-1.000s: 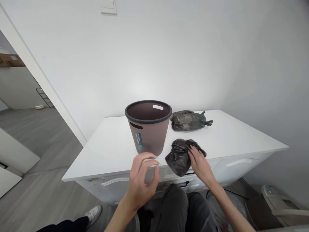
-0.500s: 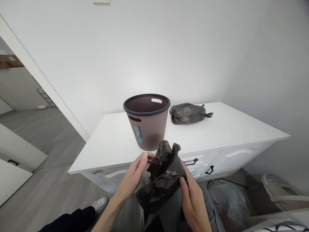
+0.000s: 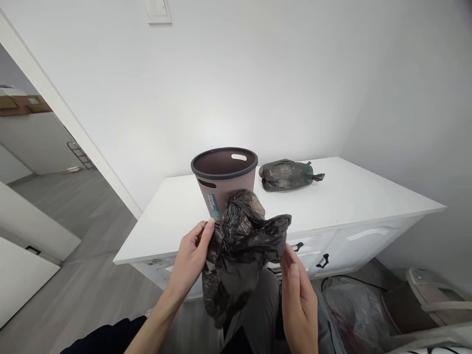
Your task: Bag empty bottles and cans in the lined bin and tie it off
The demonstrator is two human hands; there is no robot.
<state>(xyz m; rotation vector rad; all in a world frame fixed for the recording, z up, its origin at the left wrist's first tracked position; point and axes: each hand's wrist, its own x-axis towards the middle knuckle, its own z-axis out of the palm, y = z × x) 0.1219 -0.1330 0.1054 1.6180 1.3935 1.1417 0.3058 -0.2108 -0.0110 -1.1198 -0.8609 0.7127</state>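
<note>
The black plastic bag (image 3: 241,260) is all crumpled and hanging loose between the two hands, in front of the worktop (image 3: 332,201), its top bit blocking part of the brownish bin (image 3: 223,189) from view. Left hand (image 3: 190,258) has the bag's edge pinched pretty tight between thumb and fingers. Right hand (image 3: 299,295) is half curled with its fingertips at the other side; honestly can't tell if it's gripping or just touching. The bin's upright on the worktop, dark rim, label on the side, and a wrapped dark bundle (image 3: 285,177) lies just right of it.
</note>
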